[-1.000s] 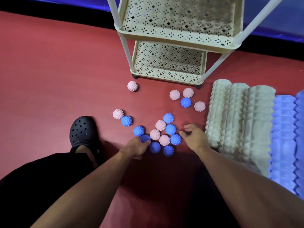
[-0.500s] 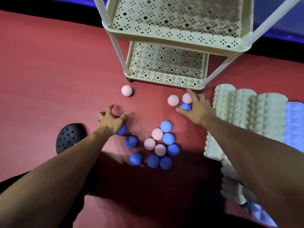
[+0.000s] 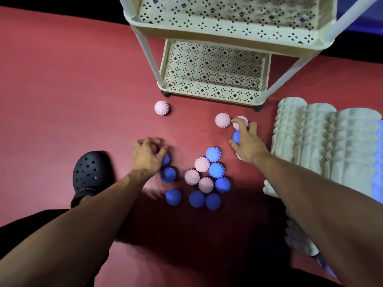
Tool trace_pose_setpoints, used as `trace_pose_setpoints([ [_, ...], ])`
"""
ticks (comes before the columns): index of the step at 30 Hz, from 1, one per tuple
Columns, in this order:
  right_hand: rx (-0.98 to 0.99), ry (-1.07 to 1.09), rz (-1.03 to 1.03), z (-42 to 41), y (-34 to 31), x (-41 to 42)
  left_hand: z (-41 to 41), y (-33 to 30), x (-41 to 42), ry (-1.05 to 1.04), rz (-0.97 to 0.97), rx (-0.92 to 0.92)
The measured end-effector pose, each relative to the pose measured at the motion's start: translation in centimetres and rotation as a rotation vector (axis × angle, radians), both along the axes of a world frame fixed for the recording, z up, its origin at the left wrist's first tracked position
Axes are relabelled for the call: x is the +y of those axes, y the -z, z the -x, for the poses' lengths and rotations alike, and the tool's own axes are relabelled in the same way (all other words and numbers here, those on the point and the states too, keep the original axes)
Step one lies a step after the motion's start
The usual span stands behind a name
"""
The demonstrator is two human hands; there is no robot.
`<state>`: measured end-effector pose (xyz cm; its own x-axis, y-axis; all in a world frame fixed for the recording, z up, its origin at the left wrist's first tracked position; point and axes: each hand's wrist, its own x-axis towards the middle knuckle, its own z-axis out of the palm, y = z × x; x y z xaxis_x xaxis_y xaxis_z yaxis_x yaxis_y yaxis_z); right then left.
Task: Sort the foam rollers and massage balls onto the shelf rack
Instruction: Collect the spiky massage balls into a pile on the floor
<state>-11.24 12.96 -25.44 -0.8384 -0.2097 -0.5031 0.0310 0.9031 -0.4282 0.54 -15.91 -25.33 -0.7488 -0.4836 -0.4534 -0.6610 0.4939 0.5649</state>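
Spiky pink and blue massage balls lie on the red floor, most in a cluster between my arms. My left hand curls over a blue ball at the cluster's left; a pink ball seems hidden under its fingers. My right hand grips a blue ball, its fingers over a pink ball; another pink ball sits just left of it. A lone pink ball lies nearer the cream shelf rack. White ridged foam rollers lie to the right.
My black perforated clog stands on the floor at the left. A blue foam roller shows at the right edge beyond the white ones. The rack's two perforated trays hold nothing. A dark band runs along the far edge of the red mat.
Both hands left the central cluster and spread apart. The left went to the balls at the left, the right to the group near the rollers, and both have since curled onto balls.
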Motion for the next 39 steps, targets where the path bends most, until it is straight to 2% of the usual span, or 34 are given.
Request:
trace_pose_setpoints([
  [2, -0.013, 0.059, 0.057, -0.9, 0.0, 0.0, 0.6, -0.9, 1.1, 0.029, -0.086, 0.077],
  [6, -0.053, 0.112, 0.124, -2.7, -0.4, 0.3, 1.5, -1.3, 3.3, 0.199, -0.204, 0.096],
  [11, -0.116, 0.11, 0.185, -4.6, -0.8, 0.4, 1.3, -0.9, 5.1, 0.283, -0.254, -0.034],
  [14, -0.139, 0.158, 0.211, -4.7, -0.9, 0.0, 1.4, -0.7, 4.7, 0.26, -0.29, -0.041],
  [17, -0.13, 0.149, 0.229, -4.7, -1.4, -0.1, 1.2, -0.7, 3.7, 0.341, -0.21, -0.035],
  [21, -0.098, 0.032, 0.114, -4.4, -2.1, -0.2, 1.1, -0.4, 2.8, 0.407, -0.071, -0.073],
  [25, 0.182, -0.134, -0.102, -3.9, -2.1, -0.4, 0.9, 0.0, 2.5, 0.267, -0.081, -0.054],
  [27, 0.259, -0.168, -0.09, -3.4, -2.5, -0.5, 0.8, 0.0, 2.5, 0.212, -0.082, -0.029],
  [31, 0.119, -0.207, 0.07, -2.6, -4.0, -0.3, 0.9, -0.3, 2.5, 0.187, -0.203, 0.055],
  [33, 0.044, -0.15, 0.097, -2.8, -4.8, 0.3, 1.2, -0.7, 3.1, 0.217, -0.264, 0.097],
  [36, 0.037, -0.054, 0.099, -4.1, -5.3, 2.4, 2.2, -0.9, 5.0, 0.302, -0.228, 0.078],
  [39, 0.072, -0.084, 0.017, -5.9, -4.9, 4.3, 3.0, -0.8, 7.0, 0.392, -0.184, -0.016],
])
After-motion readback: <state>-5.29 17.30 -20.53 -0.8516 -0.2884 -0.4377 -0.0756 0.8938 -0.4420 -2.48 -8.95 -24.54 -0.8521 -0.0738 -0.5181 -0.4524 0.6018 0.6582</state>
